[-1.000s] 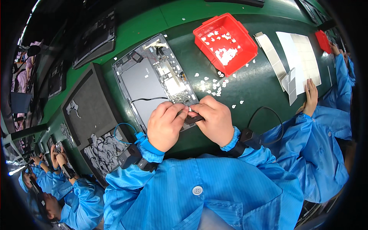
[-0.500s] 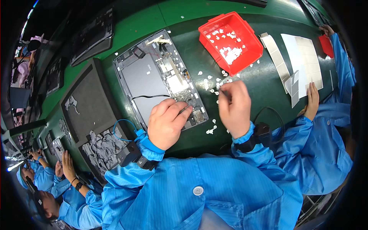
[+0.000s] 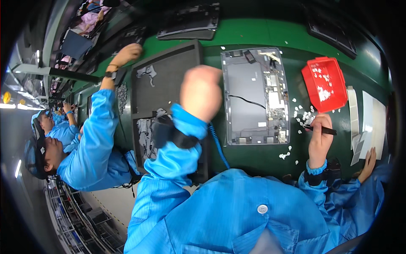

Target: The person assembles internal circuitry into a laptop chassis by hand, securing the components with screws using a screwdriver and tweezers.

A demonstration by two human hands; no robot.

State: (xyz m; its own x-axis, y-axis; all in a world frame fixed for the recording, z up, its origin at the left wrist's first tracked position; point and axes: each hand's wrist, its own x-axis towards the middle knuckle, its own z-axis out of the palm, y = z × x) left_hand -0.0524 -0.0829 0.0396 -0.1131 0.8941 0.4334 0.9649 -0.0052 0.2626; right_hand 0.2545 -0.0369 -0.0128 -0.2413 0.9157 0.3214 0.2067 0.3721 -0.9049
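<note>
My left hand (image 3: 202, 91) is raised over the dark foam tray (image 3: 167, 91), just left of the open laptop chassis (image 3: 245, 86). Motion smears its fingers, so what they hold, if anything, cannot be told. The chassis lies flat, with a black cable (image 3: 247, 100) across its grey panel and exposed boards along its right side. Beside small white round pieces (image 3: 298, 113), my right hand (image 3: 320, 146) is closed around black tweezers (image 3: 327, 131). Their tip points left toward the pieces.
Behind my right hand stands a red bin (image 3: 341, 91) holding more white pieces. Pale sheets (image 3: 374, 114) lie farther right under a co-worker's hand (image 3: 368, 163). Crumpled grey film pieces (image 3: 145, 135) fill the tray's near compartment. At left, another co-worker's arm (image 3: 101, 110) reaches over the bench.
My left hand has left the chassis and moved left toward the foam tray. The tweezers now show in my right hand. The view has turned left, shifting the bench items rightward.
</note>
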